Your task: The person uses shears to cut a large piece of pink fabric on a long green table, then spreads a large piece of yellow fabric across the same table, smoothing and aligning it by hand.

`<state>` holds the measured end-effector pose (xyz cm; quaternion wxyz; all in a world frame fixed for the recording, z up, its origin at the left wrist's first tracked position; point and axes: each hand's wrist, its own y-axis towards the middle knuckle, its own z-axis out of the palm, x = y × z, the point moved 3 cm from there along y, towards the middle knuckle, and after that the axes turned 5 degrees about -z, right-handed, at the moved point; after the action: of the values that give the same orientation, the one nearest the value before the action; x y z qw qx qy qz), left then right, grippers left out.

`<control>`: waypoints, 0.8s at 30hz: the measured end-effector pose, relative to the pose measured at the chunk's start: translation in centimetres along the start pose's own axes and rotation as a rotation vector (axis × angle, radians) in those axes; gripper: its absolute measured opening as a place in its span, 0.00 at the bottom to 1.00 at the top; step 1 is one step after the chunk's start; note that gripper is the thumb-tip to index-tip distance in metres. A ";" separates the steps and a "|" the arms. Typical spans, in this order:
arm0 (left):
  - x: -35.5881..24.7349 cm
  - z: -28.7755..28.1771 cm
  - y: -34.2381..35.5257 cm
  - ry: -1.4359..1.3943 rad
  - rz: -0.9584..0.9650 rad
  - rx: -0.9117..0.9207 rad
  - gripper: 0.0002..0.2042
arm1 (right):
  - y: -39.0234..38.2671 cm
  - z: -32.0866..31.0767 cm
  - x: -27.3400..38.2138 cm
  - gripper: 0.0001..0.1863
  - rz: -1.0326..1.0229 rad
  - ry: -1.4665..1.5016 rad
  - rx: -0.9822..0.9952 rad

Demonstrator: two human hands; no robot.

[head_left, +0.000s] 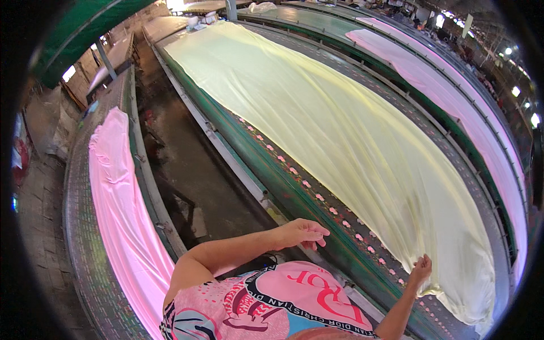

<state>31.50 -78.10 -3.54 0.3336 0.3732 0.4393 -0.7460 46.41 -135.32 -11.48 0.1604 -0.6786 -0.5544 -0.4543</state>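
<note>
A long sheet of pale yellow fabric point(340, 141) lies spread along a printing table, rippled with lengthwise folds. Its near edge is pinched in my right hand point(420, 269), and creases fan out from that grip. My left hand point(304, 233) hovers over the table's near edge, short of the fabric, with loosely bent fingers apart and nothing in them. Below the fabric's edge, the dark table surface point(300, 198) shows a row of small pink printed motifs.
Pink fabric point(122, 192) lies on another long table to the left, beyond a dark aisle point(187, 164). More pale pink fabric point(442, 85) covers a table at the right. A metal rail point(218, 141) edges the middle table. Overhead at the far left hangs a green sheet point(79, 34).
</note>
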 end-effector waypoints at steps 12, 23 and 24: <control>-2.1 -6.0 -2.2 0.263 0.046 -0.031 0.21 | -13.0 14.6 13.3 0.13 -0.217 -0.351 0.750; -7.0 -25.8 -4.3 0.522 0.082 0.069 0.21 | -17.2 28.3 25.2 0.15 0.175 -0.184 0.877; -8.2 -28.0 -4.4 0.582 0.084 0.076 0.21 | -17.9 30.2 27.4 0.16 0.288 -0.116 0.871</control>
<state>39.34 -49.67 -4.21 0.2099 0.6013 0.4726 -0.6091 42.82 -90.86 -11.02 0.4607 -0.6424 -0.6019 -0.1133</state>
